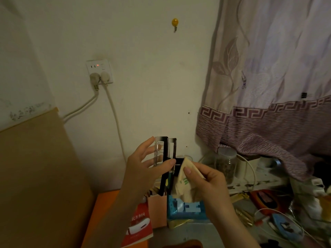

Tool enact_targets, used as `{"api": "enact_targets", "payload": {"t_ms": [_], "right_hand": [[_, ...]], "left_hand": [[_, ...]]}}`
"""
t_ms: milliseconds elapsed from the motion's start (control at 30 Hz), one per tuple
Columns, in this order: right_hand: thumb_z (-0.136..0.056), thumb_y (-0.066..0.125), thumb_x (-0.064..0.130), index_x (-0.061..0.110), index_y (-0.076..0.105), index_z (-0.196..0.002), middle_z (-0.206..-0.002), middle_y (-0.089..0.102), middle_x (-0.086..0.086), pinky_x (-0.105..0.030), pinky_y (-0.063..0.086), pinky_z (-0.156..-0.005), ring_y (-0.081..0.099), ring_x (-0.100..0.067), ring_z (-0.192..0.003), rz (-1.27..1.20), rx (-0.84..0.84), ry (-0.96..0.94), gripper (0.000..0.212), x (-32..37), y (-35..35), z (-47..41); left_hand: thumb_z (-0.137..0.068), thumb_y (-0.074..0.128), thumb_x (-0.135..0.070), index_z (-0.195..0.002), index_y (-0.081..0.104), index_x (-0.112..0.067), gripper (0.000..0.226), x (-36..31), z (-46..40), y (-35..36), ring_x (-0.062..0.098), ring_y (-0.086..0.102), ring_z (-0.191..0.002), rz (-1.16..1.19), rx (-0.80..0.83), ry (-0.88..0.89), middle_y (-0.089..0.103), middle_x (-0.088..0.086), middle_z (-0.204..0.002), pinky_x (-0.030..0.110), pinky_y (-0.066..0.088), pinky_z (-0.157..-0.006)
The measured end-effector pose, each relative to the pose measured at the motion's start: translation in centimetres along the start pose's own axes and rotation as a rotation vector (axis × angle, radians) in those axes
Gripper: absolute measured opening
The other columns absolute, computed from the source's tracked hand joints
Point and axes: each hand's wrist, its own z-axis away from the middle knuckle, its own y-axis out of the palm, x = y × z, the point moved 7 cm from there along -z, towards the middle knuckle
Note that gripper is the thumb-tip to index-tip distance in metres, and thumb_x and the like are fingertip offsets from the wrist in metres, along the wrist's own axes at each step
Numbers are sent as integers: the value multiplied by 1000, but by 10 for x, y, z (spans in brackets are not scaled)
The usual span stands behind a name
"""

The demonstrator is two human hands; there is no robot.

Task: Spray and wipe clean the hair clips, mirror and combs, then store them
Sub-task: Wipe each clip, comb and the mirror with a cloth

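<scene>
The left hand (143, 167) is pinching a black-and-clear hair clip (165, 158) upright between thumb and fingers. Just beside it, the right hand (206, 181) is pinching a beige cloth (186, 183), whose upper corner is touching the clip's lower section.

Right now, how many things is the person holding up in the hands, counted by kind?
Hair clips: 2 (one clear hair clip and one black hair clip, both in the left hand)
Cloths: 1 (beige cloth pinched in the right hand)
Total: 3
</scene>
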Motion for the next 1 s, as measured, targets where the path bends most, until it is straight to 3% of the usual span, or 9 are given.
{"api": "enact_targets", "payload": {"t_ms": [100,267,400,567,733,867,1000], "right_hand": [[-75,64,24,13,74,-85,-71,72,-6,-28,54,-52,67,-18,-62,19,-2,4,17,3,-8,-3],[-85,60,14,7,71,-102,-73,72,-3,-21,50,-50,66,-14,-64,-10,-20,5,21,9,-19,-19],[-86,59,18,11,69,-109,-76,72,1,-22,52,-55,66,-8,-66,-29,-10,-11,26,20,-16,-32],[-75,62,27,5,68,-110,-79,73,-4,-23,52,-57,67,-15,-69,-166,69,32,42,25,1,-46],[-77,60,25,3,68,-110,-93,72,-14,-26,55,-67,66,-21,-81,-252,152,57,40,16,14,-46],[-77,58,23,9,70,-105,-98,71,-16,-27,56,-70,66,-21,-82,-292,172,51,33,12,19,-46],[-77,58,23,17,76,-90,-91,73,-11,-27,56,-70,68,-18,-78,-335,222,71,22,11,23,-45]], "left_hand": [[-70,77,-12,-131,50,-24,68,-2,-2,-4,-7,66,-84,46,3,2,65,-8,-113,10,51,-64],[-56,89,-35,-135,48,-30,89,0,-1,-4,5,66,-100,44,95,-3,64,-12,-119,21,56,-79],[-47,79,-41,-132,49,-32,91,3,0,0,2,65,-100,20,138,-4,62,-12,-121,20,55,-77],[-72,76,-15,-132,49,-30,67,2,4,7,-6,64,-96,30,190,-2,62,-13,-119,17,55,-73],[-69,72,-29,-129,51,-30,64,3,6,9,1,65,-101,38,216,18,67,-23,-110,26,57,-81],[-76,68,-33,-115,63,-40,40,6,5,10,12,65,-107,38,249,47,67,-10,-118,34,56,-84],[-91,53,-33,-118,63,-28,29,8,7,15,19,66,-103,58,302,24,70,0,-111,37,56,-83]]}}
